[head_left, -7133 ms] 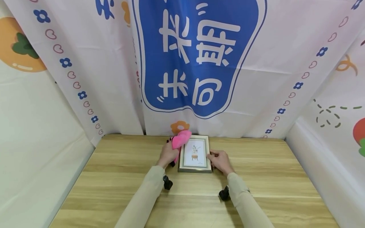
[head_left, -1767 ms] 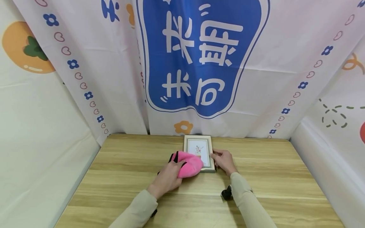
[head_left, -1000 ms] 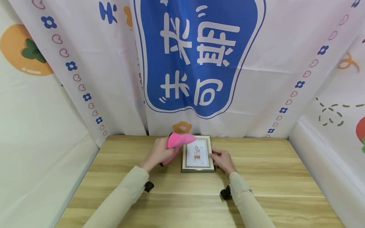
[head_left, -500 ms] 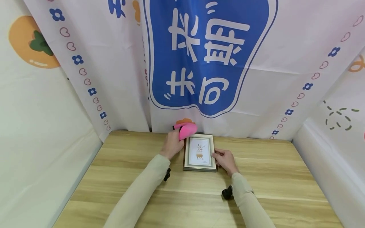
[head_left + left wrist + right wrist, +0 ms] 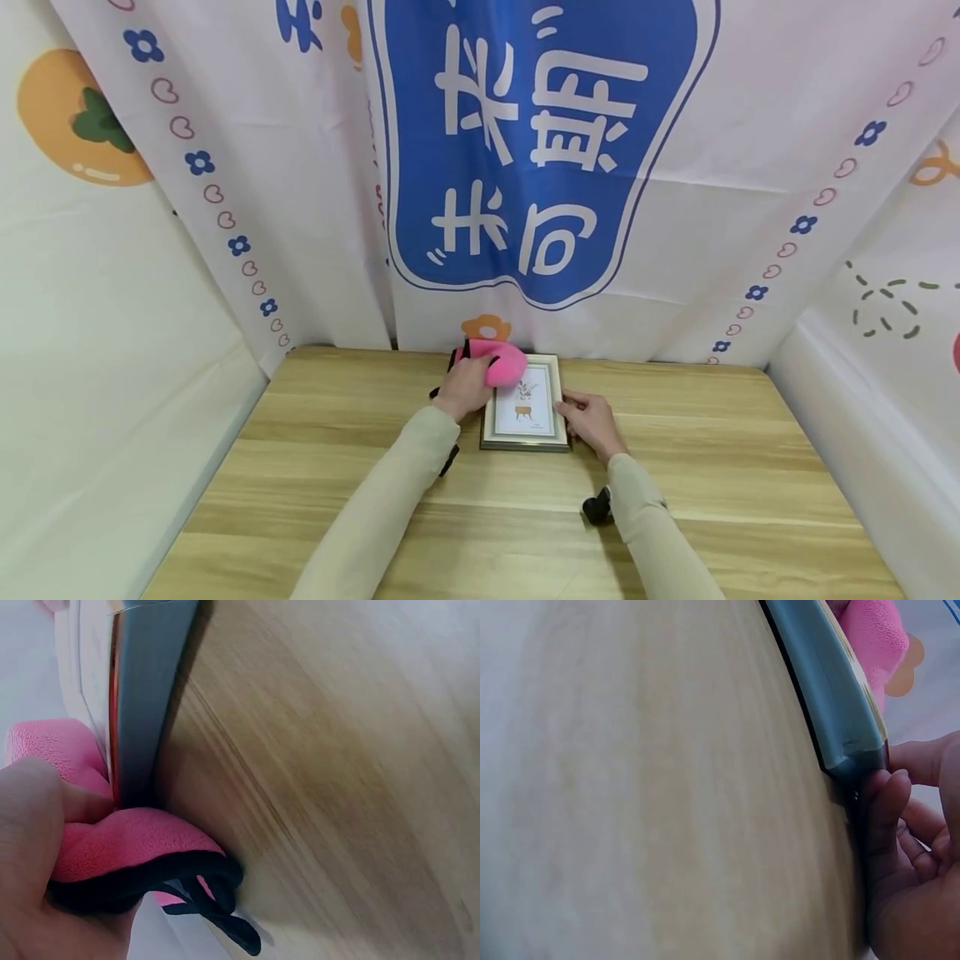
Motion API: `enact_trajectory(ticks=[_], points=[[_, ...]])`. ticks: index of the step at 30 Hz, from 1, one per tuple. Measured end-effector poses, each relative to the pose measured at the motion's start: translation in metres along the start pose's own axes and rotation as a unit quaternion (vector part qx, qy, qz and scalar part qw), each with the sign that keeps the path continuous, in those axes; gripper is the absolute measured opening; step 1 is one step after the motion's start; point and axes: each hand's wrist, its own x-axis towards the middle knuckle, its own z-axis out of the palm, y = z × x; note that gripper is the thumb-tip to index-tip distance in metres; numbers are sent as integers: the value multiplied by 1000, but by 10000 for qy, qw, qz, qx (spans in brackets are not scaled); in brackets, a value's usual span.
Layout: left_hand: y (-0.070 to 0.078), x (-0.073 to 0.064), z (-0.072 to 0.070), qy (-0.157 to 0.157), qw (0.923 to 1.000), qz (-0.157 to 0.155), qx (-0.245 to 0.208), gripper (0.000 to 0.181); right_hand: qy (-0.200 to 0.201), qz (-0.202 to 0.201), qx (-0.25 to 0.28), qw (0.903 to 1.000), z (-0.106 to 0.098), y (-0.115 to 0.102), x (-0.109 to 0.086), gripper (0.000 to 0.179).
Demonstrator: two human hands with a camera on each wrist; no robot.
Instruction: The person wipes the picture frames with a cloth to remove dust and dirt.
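Note:
A picture frame (image 5: pixel 525 443) with a pale border and a potted-plant print lies near the back edge of the table. My left hand (image 5: pixel 463 388) grips a pink plush cloth (image 5: pixel 510 363) with black trim, which covers the frame's upper left corner. In the left wrist view, the bunched cloth (image 5: pixel 142 838) wraps around the end of the grey frame side (image 5: pixel 146 690). My right hand (image 5: pixel 592 421) holds the frame's right edge. Up close in the right wrist view, its thumb and finger pinch the frame (image 5: pixel 829 686) at a corner.
The wood-grain table (image 5: pixel 315 492) reaches a printed curtain (image 5: pixel 720 242) right behind the frame. White fabric walls (image 5: pixel 127 333) stand at both sides. A black wrist camera (image 5: pixel 597 507) sits at the right sleeve.
My left hand has moved the cloth around the frame's left side, from the lower part earlier to the upper left corner now. My right hand keeps its hold on the right edge.

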Motion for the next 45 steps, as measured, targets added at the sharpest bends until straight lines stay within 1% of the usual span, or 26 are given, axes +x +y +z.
enact_trajectory(ticks=[5,9,12,16,19,23,27,32,36,41,45], points=[[4,-2,1,-70,9998,103,151,27,44,21,-39,10000,0,1,0,48],[4,-4,1,-23,9997,35,242,29,25,18,-33,10000,2,0,1,48],[4,-6,0,-24,9998,-20,184,33,6,-27,-34,10000,2,-1,2,48],[5,-11,1,-23,10000,36,60,38,17,-78,-30,10000,0,-1,1,47],[5,-15,2,14,10000,77,47,41,14,-69,-11,10000,1,-1,0,46],[6,-22,3,61,9999,102,23,39,-3,-65,14,10000,1,-2,0,47],[8,-29,6,136,9997,196,62,39,-24,-86,18,10000,-1,-2,0,46],[8,-39,8,218,9989,395,148,48,-32,-93,2,10000,-2,-1,0,47],[8,-50,10,286,9980,539,190,55,-55,-103,16,9999,-2,-1,1,47],[8,-64,9,418,9958,765,271,57,-52,-100,10,9999,-1,1,3,47],[7,-74,7,338,9961,785,227,63,-56,-74,-14,10000,-1,1,3,47]])
